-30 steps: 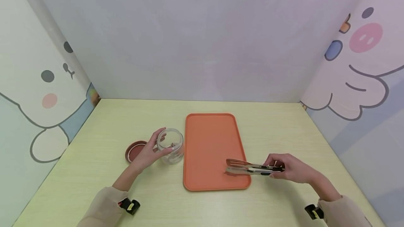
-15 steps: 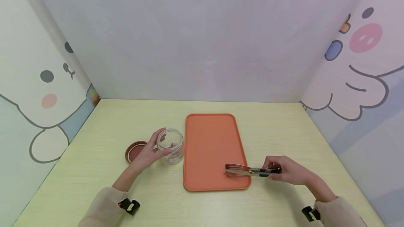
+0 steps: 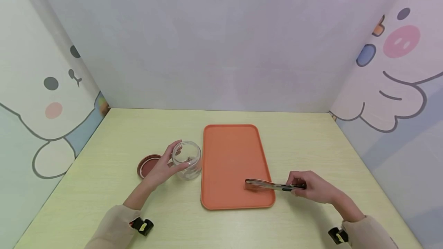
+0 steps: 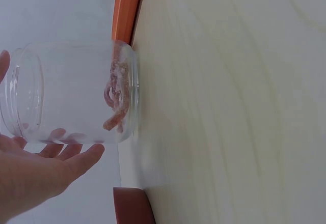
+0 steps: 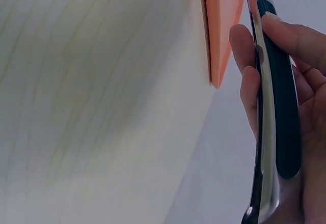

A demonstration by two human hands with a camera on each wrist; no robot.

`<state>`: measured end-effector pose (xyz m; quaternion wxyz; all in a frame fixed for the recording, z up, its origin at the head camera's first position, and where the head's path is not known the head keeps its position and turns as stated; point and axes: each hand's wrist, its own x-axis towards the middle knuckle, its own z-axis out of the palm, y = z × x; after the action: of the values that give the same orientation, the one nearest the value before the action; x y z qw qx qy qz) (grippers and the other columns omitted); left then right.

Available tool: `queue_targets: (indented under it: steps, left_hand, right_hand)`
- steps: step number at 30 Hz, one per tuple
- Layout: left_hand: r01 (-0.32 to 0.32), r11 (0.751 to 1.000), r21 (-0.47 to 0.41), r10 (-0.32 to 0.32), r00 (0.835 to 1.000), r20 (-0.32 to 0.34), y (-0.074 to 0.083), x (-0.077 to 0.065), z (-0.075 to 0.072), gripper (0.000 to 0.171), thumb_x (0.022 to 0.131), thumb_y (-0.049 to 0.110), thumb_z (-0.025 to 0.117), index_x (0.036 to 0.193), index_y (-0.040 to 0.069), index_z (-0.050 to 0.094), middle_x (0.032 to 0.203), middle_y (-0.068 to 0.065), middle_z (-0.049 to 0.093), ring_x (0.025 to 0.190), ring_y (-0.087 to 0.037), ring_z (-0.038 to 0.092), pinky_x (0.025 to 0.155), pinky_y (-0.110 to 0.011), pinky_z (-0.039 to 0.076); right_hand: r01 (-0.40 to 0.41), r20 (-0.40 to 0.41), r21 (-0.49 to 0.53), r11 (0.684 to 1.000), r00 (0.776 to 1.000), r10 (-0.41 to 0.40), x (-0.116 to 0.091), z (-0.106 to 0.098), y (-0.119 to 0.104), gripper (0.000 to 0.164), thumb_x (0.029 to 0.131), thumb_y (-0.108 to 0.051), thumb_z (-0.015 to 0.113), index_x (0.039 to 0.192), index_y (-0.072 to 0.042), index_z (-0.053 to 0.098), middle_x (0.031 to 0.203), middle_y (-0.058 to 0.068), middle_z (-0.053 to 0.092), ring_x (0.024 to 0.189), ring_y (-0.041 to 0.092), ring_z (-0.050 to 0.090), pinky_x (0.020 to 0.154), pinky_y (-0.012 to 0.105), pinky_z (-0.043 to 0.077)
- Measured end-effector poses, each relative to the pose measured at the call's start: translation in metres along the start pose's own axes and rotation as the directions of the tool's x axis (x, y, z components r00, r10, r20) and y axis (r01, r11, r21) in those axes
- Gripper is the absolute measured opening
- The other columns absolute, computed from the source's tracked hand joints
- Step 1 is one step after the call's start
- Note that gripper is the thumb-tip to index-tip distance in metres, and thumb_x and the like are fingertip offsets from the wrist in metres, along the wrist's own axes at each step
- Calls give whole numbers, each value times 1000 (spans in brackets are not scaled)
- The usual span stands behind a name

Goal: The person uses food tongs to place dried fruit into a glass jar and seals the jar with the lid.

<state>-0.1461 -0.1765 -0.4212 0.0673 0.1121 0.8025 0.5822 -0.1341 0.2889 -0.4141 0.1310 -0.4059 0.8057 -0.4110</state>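
Note:
My left hand (image 3: pixel 160 171) holds an open clear glass jar (image 3: pixel 194 169) upright on the table, its thumb and fingers round the sides. In the left wrist view, several reddish-brown, frosted-looking strips (image 4: pixel 118 96) lie at the jar's bottom. My right hand (image 3: pixel 315 187) grips a pair of metal tongs (image 5: pixel 270 107) by their dark-padded handles, thumb on one side and fingers on the other. The tongs' arms are pressed together. Their tips are low over the lower right of the orange tray (image 3: pixel 230 153); whether something is between them cannot be made out.
A round brown-red lid (image 3: pixel 148 166) lies left of the jar, partly behind my left hand. The jar stands close to the tray's left edge. A pale wood-look table (image 3: pixel 297 137) runs back to a plain wall, with cartoon-printed panels on both sides.
The tongs' arms, spread apart a second ago, have come together over the tray. My right hand has shifted slightly left. The left hand and jar have stayed still.

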Motion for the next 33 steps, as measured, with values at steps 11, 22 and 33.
queue_targets:
  steps: [11, 22, 33]
  left_hand:
    - [0, 1000, -8, 0, 1000, 5, 1, 0, -1, 75, 81, 24, 65, 139, 20, 18, 137, -16, 27, 126, -30, 22, 98, -49, 26]
    - [-5, 1000, -15, 5, 1000, 7, 1, 0, -1, 75, 81, 24, 65, 139, 19, 19, 136, -18, 27, 125, -31, 22, 98, -49, 26]
    - [-5, 1000, -20, 5, 1000, 7, 1, 0, -1, 75, 81, 24, 65, 139, 19, 18, 137, -19, 26, 126, -30, 22, 98, -48, 26]
  right_hand:
    - [-15, -100, -65, 998, 995, 9, 12, -1, 0, 25, 74, 9, 64, 89, -9, 57, 66, 2, 56, 54, 4, 43, 40, 19, 38]
    - [-59, -144, -91, 994, 989, 45, 30, -5, -12, 20, 78, 2, 64, 92, -11, 57, 70, 3, 59, 54, 7, 47, 42, 21, 40]
    - [-66, -165, -144, 987, 985, 42, 58, -7, -52, 19, 76, 9, 62, 88, -4, 57, 67, -1, 57, 50, 12, 47, 41, 22, 39]
